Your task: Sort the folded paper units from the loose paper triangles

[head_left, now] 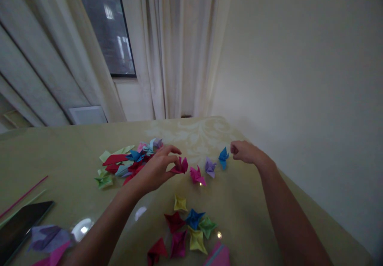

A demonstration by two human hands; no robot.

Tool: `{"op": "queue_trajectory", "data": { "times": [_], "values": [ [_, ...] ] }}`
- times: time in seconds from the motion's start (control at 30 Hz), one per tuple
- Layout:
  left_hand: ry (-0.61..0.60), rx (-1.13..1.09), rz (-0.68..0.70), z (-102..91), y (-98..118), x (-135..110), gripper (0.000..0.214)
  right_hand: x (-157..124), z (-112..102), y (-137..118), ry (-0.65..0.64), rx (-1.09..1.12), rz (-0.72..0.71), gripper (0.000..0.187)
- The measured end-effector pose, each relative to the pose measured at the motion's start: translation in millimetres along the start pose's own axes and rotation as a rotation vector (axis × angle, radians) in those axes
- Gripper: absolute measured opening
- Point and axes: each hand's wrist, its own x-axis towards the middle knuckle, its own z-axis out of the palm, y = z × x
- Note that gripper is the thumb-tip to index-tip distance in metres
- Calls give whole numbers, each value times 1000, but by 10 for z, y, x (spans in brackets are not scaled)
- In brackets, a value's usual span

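My left hand pinches a magenta folded paper crane between thumb and fingers, low over the table. Just right of it stands a pink paper crane, followed by a lilac paper crane and a blue paper crane in a slanting row. My right hand is curled into a fist beside the blue crane, with a small gap between them. Nothing shows in that fist. Behind my left hand lies a heap of mixed folded papers, partly hidden by the hand.
Several star-shaped paper pieces lie nearer me on the covered table. A dark tablet or phone, a thin pink strip and a lilac folded paper are at left. A wall borders the right edge.
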Motion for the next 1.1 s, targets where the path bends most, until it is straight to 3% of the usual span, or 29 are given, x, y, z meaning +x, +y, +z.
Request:
{"op": "queue_trajectory", "data": {
  "times": [0.1, 0.13, 0.2, 0.3, 0.4, 0.57, 0.7, 0.8, 0.87, 0.97, 1.1],
  "values": [
    [39, 4, 18, -16, 66, -3, 5, -117, -169, -283, 104, 43, -49, 11],
    [27, -18, 20, -15, 88, 0, 5, -171, -213, -434, 130, 110, -134, 4],
    [-8, -68, 28, -6, 133, 10, 5, -294, -260, -781, 90, 282, -323, 10],
    [-14, -80, 24, 7, 185, 23, 7, -459, -218, -1258, 37, 449, -514, 20],
    [34, -51, 4, 6, 211, 19, 6, -525, -84, -1524, 101, 446, -523, 17],
    [82, -44, 16, -3, 271, 10, 4, -467, 101, -1600, 125, 452, -498, 13],
    [101, -98, 2, -8, 245, 26, 7, -430, 118, -1568, 124, 422, -535, 9],
    [150, -129, -70, -40, 19, -3, 23, -414, 85, -1508, 165, 398, -541, 5],
    [184, -1, -158, -62, -220, -62, 33, -403, 64, -1469, 186, 397, -530, 2],
    [79, 265, -257, -41, -579, -178, 47, -379, 80, -1447, 164, 405, -528, 2],
    [-49, 292, -336, 114, -858, -269, 59, -315, 229, -1475, 126, 399, -534, 5]
  ]
}}
